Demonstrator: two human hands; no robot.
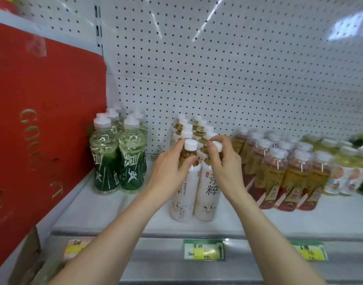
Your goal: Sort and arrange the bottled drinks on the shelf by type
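Two rows of white-labelled tea bottles run back from the middle of the white shelf [119, 210]. My left hand [168, 171] grips the neck of the front left white bottle [184, 194]. My right hand [223, 161] grips the neck of the front right white bottle [208, 194], its fingers curled over the cap. To the left stands a cluster of green-labelled bottles [119, 161]. Right of my hands are rows of red-labelled bottles [287, 177], and further right some pale green bottles [345, 169].
A large red carton [41, 124] with gold lettering fills the left side, right beside the green bottles. A white pegboard wall [238, 68] backs the shelf. Price tags [203, 249] hang on the shelf's front rail. Bare shelf lies in front of the bottles.
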